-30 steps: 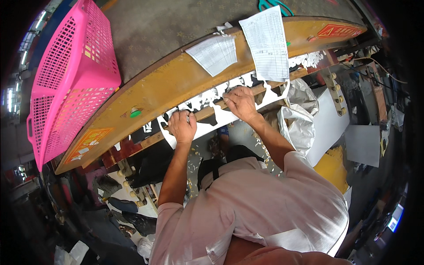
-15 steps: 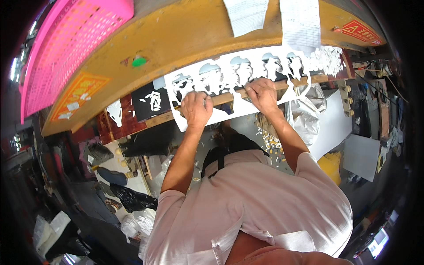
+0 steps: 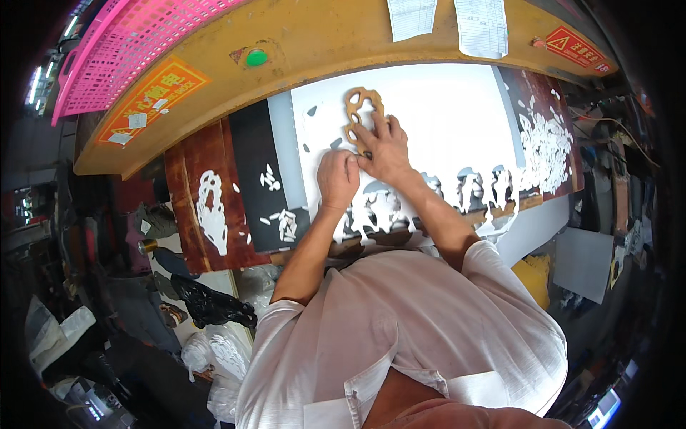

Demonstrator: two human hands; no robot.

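A large white sheet (image 3: 450, 107) lies on the table under the beam, its near edge cut through with a row of openings. On its left half sits a tan cutting die (image 3: 351, 107), an outline frame with several holes. My right hand (image 3: 388, 150) rests on the die's near right side, fingers spread over and gripping it. Close beside it, my left hand (image 3: 337, 179) is curled with its knuckles up at the die's near end; what its fingers hold, if anything, is hidden. Small dark openings show in the sheet to the left of the die.
A yellow beam (image 3: 314, 53) with a green button (image 3: 256, 58) spans the far side. A pink basket (image 3: 143, 50) stands far left. White scraps (image 3: 547, 146) pile up at the right. A cut white piece (image 3: 211, 214) lies on the red-brown board at the left.
Both hands have left the sheet's near edge and moved farther in over it. The sheet now lies deeper under the beam. The tan die has come into view under my right hand.
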